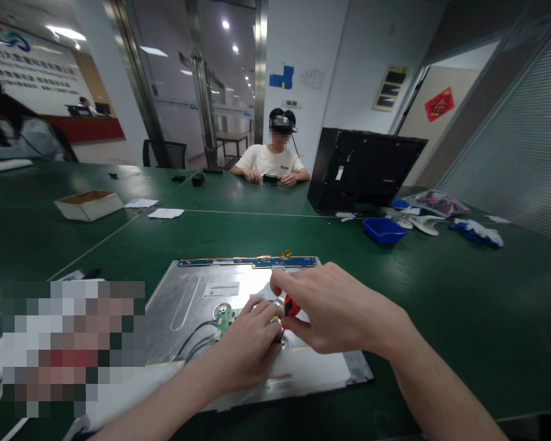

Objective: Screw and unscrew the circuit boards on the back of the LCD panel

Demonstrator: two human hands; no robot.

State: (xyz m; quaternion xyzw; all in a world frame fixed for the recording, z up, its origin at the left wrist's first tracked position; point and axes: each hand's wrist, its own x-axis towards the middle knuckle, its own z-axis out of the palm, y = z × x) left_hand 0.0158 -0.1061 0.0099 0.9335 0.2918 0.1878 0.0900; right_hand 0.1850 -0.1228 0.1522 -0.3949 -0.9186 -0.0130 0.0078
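Note:
A flat silvery metal panel (179, 294) lies on the green table, with a long blue circuit strip (284, 262) along its far edge. My right hand (344, 306) is closed around an orange and black handle (291, 305), which looks like a screwdriver's, above the middle of the panel. Against it, my left hand (252, 343) rests low on the panel with bent fingers near the tool's lower end; what those fingers hold, if anything, is hidden. A small green circuit board (226, 320) with black cables shows left of my left hand.
Beyond the panel stand a black monitor (367, 171), a blue tray (384, 230) and gloves (477, 233) at the right. A white open box (89, 205) sits at the left. Across the table (239, 229) sits a person; another is at the far left. A blurred patch covers the near left.

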